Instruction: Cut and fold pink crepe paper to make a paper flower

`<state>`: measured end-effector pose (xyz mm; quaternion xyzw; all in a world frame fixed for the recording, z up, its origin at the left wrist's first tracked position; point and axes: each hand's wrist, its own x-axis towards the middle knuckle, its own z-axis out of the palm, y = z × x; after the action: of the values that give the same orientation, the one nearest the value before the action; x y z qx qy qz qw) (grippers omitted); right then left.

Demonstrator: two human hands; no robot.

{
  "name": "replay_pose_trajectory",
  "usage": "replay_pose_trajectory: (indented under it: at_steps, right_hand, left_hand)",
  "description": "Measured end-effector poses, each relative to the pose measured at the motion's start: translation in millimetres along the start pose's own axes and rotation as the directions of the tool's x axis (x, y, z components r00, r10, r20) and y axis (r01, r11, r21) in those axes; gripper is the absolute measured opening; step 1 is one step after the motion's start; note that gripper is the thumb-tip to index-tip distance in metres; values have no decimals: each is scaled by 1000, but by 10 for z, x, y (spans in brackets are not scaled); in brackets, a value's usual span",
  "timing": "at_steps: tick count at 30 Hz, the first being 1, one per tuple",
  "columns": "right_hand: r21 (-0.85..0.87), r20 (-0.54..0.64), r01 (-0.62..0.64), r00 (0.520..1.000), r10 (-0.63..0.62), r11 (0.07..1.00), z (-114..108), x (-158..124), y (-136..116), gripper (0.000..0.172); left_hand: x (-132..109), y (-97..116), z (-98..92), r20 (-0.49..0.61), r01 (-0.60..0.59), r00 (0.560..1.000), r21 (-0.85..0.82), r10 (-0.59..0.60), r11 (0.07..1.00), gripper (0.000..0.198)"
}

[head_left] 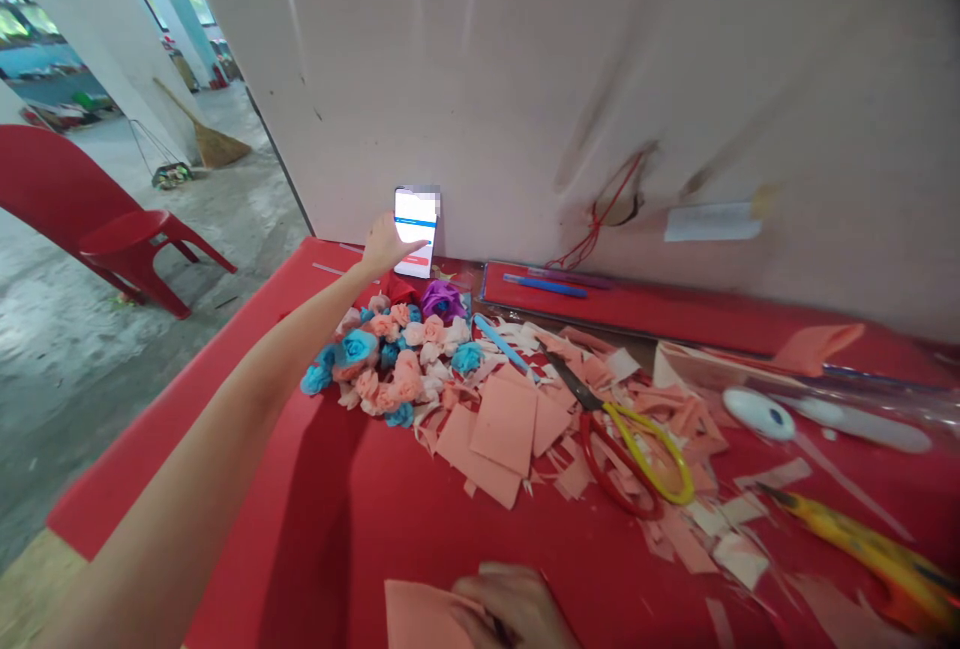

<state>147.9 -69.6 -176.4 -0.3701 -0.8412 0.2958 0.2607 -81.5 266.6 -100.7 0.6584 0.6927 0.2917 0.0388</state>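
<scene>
My left hand (383,246) reaches to a phone (415,204) propped upright against the wall. It is closed at the phone's left edge, with the thumb stretched across the lit screen; the other fingers are partly hidden. At the bottom edge, my right hand (517,604) is curled on a sheet of peach paper (420,614). Something dark shows between its fingers, too blurred to name. Below the phone lies a heap of paper flowers (405,376) in blue, peach and white, with a purple flower (444,299) behind. Cut peach paper squares (504,422) lie between my hands.
Scissors (645,439) with red and yellow handles rest on paper scraps (690,529). To the right are a yellow cutter knife (855,534) and a white glue gun (759,413). Pens (551,285) lie along the wall. A red chair (112,214) stands left of the red-covered table (375,509).
</scene>
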Motion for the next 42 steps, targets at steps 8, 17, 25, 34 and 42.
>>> replay_pose_trajectory:
  at_steps: [8,17,25,34,42]
  right_hand:
    - [26,17,-8,1000,7,1000,-13,7,-32,54]
    - [61,29,-64,998,62,996,18,-37,-14,50]
    - [220,29,-186,982,185,957,-1,-16,-14,41]
    - [282,-33,-193,977,211,940,-289,76,-228,37]
    - [237,-73,-126,986,147,963,-621,8,-729,30]
  left_hand:
    - [-10,10,23,-51,30,998,-89,-35,996,52]
    - [-594,125,-571,-132,-166,983,-341,128,925,15]
    - [-2665,239,-1040,273,-323,725,-676,632,662,14]
    - [-3065,286,-1013,466,-221,580,-700,668,680,12]
    - [-3165,626,-1321,308,-396,555,-719,773,571,20]
